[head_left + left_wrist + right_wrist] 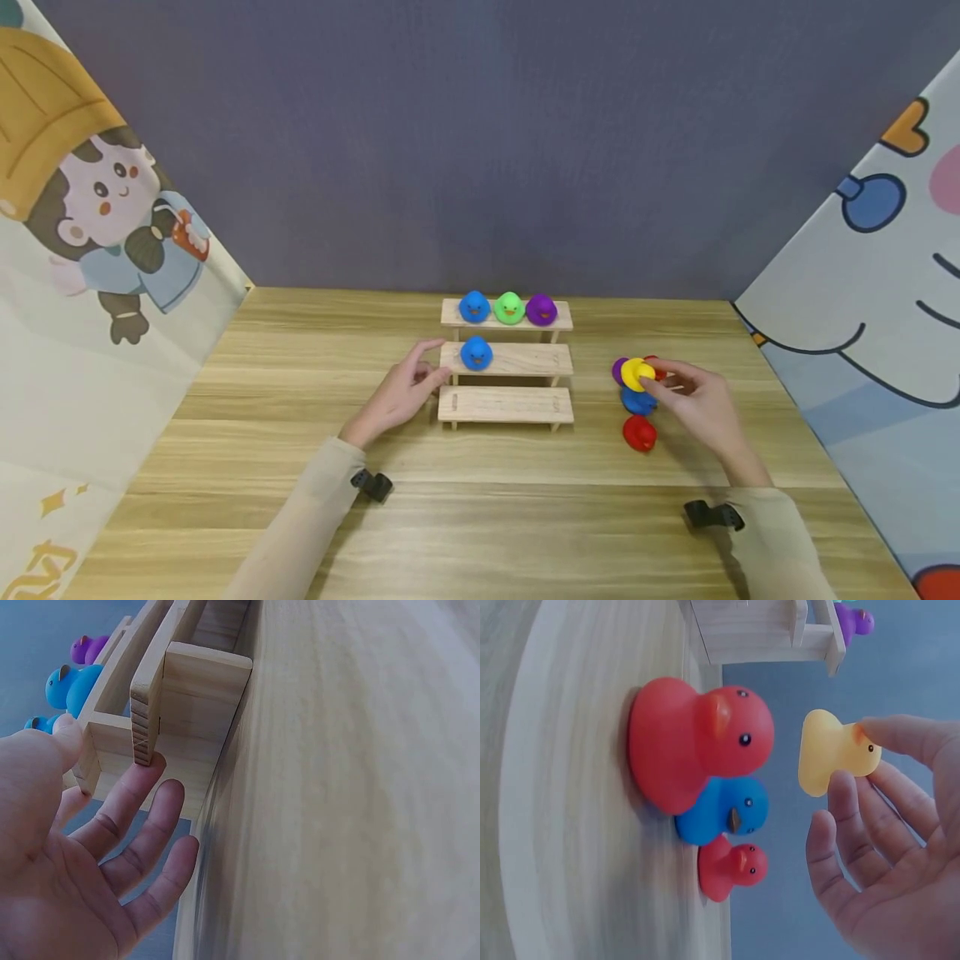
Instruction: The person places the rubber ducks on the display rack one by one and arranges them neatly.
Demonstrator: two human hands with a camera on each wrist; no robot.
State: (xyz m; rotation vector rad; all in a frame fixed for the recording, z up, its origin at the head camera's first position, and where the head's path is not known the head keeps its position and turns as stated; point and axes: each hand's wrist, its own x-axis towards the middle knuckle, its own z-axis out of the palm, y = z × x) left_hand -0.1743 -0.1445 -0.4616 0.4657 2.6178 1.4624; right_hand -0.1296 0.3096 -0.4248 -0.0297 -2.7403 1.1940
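Observation:
My right hand (670, 382) pinches a yellow duck (637, 373) and holds it off the table, thumb and fingers (855, 825) round its head (832, 754). Under it on the table cluster a purple duck (618, 369), a blue duck (637, 402) and two red ducks (640, 433) (727, 870). A three-step wooden shelf (506, 404) stands in the middle. Its top step carries a blue duck (474, 307), a green duck (509, 308) and a purple duck (541, 310). Another blue duck (476, 353) sits on the middle step. My left hand (427, 371) rests with straight fingers (142, 825) against the shelf's left end (202, 682).
The wooden table (480, 517) runs to a grey back wall (480, 150). Printed cartoon panels stand along the left side (97, 275) and the right side (870, 300). The shelf's bottom step carries no duck.

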